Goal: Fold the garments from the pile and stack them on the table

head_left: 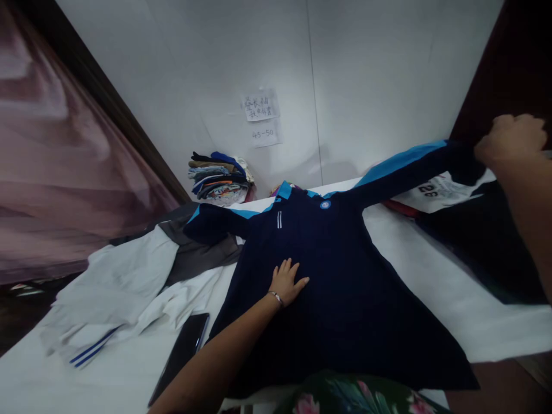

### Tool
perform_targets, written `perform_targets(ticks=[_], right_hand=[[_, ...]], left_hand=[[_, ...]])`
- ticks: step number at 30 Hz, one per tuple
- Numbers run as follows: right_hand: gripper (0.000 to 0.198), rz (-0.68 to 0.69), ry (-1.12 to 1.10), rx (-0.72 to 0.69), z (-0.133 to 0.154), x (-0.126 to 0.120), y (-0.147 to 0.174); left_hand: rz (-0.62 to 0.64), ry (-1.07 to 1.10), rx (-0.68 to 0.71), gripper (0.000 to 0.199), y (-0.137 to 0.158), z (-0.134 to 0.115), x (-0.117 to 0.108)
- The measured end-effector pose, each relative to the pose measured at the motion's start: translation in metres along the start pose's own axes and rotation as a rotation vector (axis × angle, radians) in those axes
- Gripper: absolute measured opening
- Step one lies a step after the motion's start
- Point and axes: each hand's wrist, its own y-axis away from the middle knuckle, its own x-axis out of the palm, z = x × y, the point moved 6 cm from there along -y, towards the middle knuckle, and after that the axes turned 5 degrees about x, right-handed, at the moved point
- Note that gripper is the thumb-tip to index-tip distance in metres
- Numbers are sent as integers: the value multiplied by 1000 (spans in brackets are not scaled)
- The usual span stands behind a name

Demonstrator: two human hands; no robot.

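A navy long-sleeved polo shirt (332, 264) lies spread on the white-covered table, front side up. It has a light blue collar, light blue sleeve bands and a round chest badge. My left hand (286, 282) rests flat on its chest with fingers spread, a bracelet at the wrist. At the far right, my right hand (513, 138) is closed round the cuff of one sleeve. That sleeve is stretched out and raised off the table, while the other lies bent at the left.
White and grey clothes (125, 282) lie at the left beside a dark flat device (185, 351). Folded clothes (222, 178) are stacked against the wall, below paper notes (262, 115). More garments (483, 236) lie at the right. A pink curtain (64, 155) hangs at the left.
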Motion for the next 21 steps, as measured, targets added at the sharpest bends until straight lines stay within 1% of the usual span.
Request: perform_targets(ticks=[1, 2, 3, 4, 5, 7, 8, 9, 11, 13, 14, 17, 19, 21], right_hand=[[64, 27, -23, -80, 8, 9, 10], [59, 96, -61, -172, 16, 24, 27], [53, 191, -106, -277, 26, 41, 49], [48, 291, -167, -328, 32, 60, 75], [44, 432, -221, -375, 36, 80, 105], [37, 680, -274, -426, 39, 119, 166], [37, 763, -269, -438, 36, 136, 193], [40, 797, -237, -462, 33, 149, 214], [48, 830, -146, -500, 25, 172, 243], [52, 827, -80, -491, 19, 186, 252], [54, 841, -68, -460, 18, 192, 252], [58, 949, -88, -335, 25, 204, 249], [58, 990, -110, -297, 36, 210, 248], [58, 905, -156, -336, 52, 212, 245]], left_hand=[[-14, 28, 8, 63, -2, 0, -5], [-42, 44, 6, 60, -4, 3, -11], [-84, 45, -11, 56, -7, 11, -20], [-140, 33, -45, 53, -11, 22, -32], [-202, 17, -99, 49, -14, 38, -44], [-331, 17, -264, 43, -18, 78, -71], [-380, 48, -369, 41, -19, 101, -82], [-411, 92, -480, 41, -18, 124, -91], [-421, 145, -622, 41, -20, 161, -101], [-408, 183, -694, 41, -24, 187, -106], [-406, 206, -714, 40, -28, 196, -107], [-423, 291, -738, 37, -46, 212, -107], [-449, 362, -750, 37, -60, 218, -106], [-488, 445, -770, 40, -75, 224, -104]])
